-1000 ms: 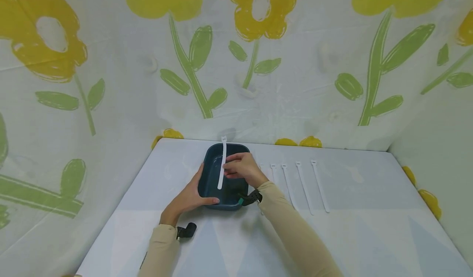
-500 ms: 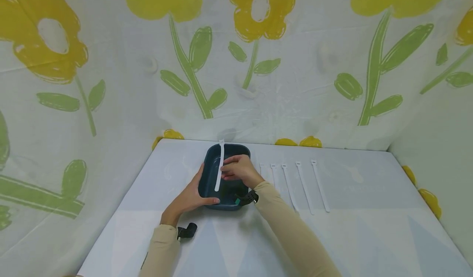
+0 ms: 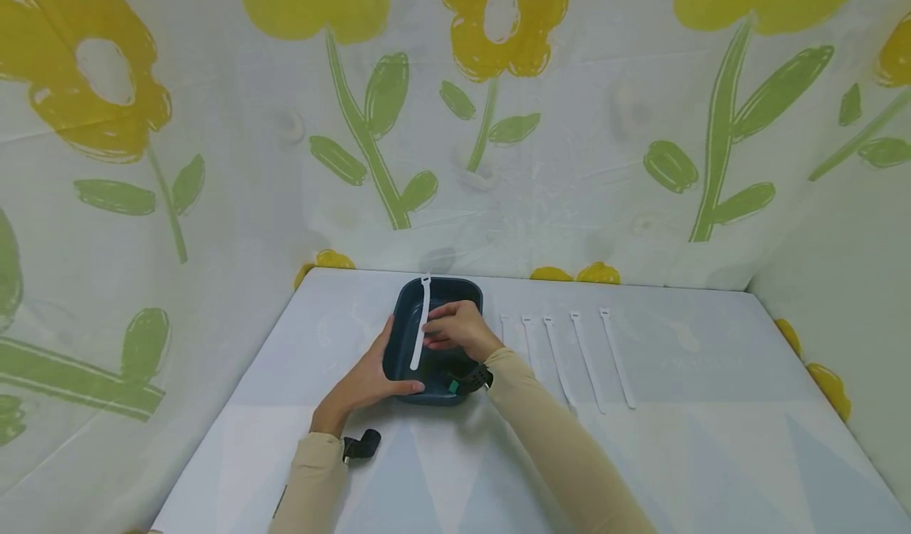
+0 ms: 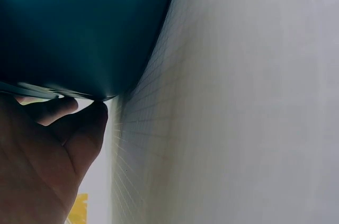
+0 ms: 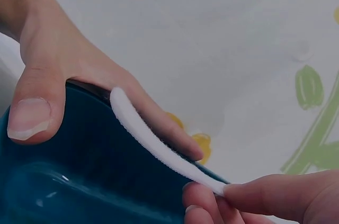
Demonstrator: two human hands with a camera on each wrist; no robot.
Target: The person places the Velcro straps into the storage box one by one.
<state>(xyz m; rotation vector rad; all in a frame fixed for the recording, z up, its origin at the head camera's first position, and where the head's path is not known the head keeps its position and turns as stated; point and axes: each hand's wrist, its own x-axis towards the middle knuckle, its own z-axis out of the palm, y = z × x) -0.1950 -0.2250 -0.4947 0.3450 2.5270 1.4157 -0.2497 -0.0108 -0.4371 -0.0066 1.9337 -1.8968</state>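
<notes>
A dark teal rectangular dish (image 3: 434, 399) sits toward the back of the table. My left hand (image 3: 363, 377) grips its left side, with the thumb over the near rim and the fingers along the outer wall; the left wrist view shows fingertips (image 4: 95, 123) against that wall. Over the dish, my right hand (image 3: 464, 330) pinches a white fuzzy hook-and-loop cable tie (image 3: 420, 324) partway along its length. Its slotted head points to the back. In the right wrist view the tie (image 5: 153, 147) bends slightly, and its rounded end overlaps the left hand (image 5: 58, 49).
Several more white cable ties (image 3: 587, 364) lie side by side on the white table (image 3: 719, 360), right of the dish; the right forearm partly covers some. A floral cloth (image 3: 569, 146) stands behind the table and along its sides.
My right hand has shifted slightly left and down with the cable tie over the dish. My left hand and the dish have stayed almost where they were.
</notes>
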